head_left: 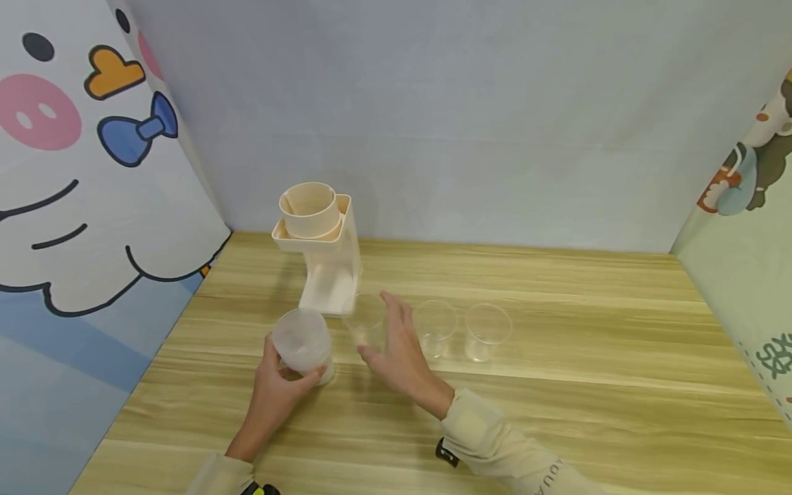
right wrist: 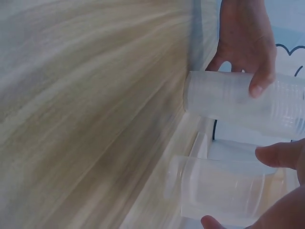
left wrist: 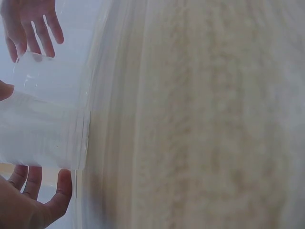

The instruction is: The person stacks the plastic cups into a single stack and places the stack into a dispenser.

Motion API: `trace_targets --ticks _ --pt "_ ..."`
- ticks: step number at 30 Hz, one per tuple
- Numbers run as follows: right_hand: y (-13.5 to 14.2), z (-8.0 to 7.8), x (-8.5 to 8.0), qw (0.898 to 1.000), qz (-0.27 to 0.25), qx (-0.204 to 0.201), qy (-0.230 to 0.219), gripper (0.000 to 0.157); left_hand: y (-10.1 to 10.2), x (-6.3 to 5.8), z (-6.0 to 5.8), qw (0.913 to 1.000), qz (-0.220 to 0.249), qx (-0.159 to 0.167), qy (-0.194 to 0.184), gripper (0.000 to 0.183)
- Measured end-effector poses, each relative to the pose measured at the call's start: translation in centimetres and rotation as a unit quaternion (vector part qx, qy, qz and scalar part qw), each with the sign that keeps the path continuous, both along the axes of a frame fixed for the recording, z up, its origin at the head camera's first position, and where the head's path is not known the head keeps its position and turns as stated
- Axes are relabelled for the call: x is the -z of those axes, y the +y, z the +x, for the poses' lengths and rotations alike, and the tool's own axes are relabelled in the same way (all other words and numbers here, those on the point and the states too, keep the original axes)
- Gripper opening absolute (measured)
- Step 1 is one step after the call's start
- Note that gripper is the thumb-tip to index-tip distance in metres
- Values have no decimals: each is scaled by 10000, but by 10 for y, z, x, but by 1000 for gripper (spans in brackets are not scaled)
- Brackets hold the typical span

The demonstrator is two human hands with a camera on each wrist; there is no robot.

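Observation:
My left hand (head_left: 276, 397) grips a tall stack of nested translucent plastic cups (head_left: 304, 344) from the side, thumb on the near face. In the right wrist view the stack (right wrist: 228, 95) stands upright on the table. Just right of it, a single clear plastic cup (head_left: 365, 317) stands mouth up. Around that cup my right hand (head_left: 405, 354) is spread wide, thumb on the near side and fingers beyond. The left wrist view shows the fingers of this hand (left wrist: 35, 28) fairly straight beside the cup.
Two more clear cups, one (head_left: 436, 323) and another (head_left: 489, 326), stand in a row right of my right hand. Behind the stack is a cream cup dispenser (head_left: 331, 275) with a round tube on top. A pale wall (head_left: 470, 137) closes the table's back edge.

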State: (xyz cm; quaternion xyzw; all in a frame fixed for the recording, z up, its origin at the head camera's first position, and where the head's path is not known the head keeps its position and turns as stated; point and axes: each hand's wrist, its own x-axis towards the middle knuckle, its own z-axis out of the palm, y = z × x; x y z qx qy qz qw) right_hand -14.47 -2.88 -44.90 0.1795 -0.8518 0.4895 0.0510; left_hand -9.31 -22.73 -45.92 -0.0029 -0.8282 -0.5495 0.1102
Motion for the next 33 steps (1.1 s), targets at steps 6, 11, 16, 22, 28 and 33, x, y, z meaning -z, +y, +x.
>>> trace_targets --ticks 6,11,16,22,28,33 --pt "-6 -5 6 9996 6 119 -244 86 -1 0 1 10000 10 22 -68 76" --pt "-9 -8 12 9985 -253 173 -445 84 -2 -1 1 9999 31 88 -122 77" --pt "-11 -13 18 9984 -402 209 -345 82 -2 -1 1 9999 31 98 -80 76" --pt "-10 -18 25 9982 -515 254 -160 79 -2 -1 1 9999 7 55 -88 76" --pt "-10 -20 29 9953 -940 232 -48 67 0 -4 1 9999 -66 48 -140 75" --pt "-10 -20 28 9938 -1082 239 -2 65 -5 5 -1 9999 -102 33 -30 75"
